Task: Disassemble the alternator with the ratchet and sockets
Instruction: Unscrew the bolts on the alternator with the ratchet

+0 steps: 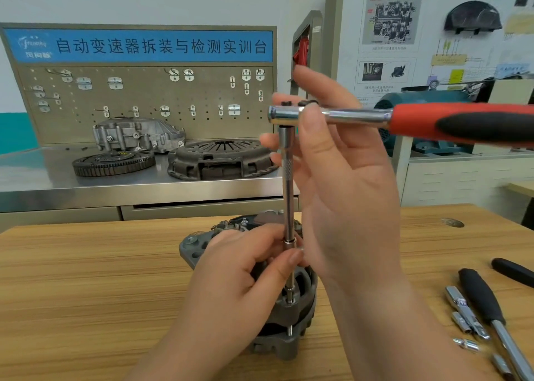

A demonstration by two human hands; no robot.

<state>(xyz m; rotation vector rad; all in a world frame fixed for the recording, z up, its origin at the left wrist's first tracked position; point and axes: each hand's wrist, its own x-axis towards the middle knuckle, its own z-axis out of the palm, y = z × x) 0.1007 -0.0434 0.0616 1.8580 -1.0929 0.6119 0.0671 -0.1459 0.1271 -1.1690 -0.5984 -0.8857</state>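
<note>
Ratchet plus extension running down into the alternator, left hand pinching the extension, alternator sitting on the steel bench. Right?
One thing is off. The head view shows the alternator standing on the wooden table, not the steel bench, which is behind it. The rest holds: the ratchet drives the extension down into the alternator, and the left hand pinches the extension.

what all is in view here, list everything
alternator: one, grey, standing on wooden table
ratchet: one, chrome with red-black handle, above alternator
extension bar: one, chrome, vertical, ratchet to alternator
loose sockets: about four, chrome, table right
black-handled tools: two, black, table right
clutch cover: one, dark grey, steel bench
toothed disc: one, dark, left of clutch cover
housing: one, silver, bench rear
pegboard: one, beige, blue sign, behind bench
motor: one, teal, right background
left hand: one, bare, pinches extension bar low
right hand: one, bare, grips ratchet head
</note>
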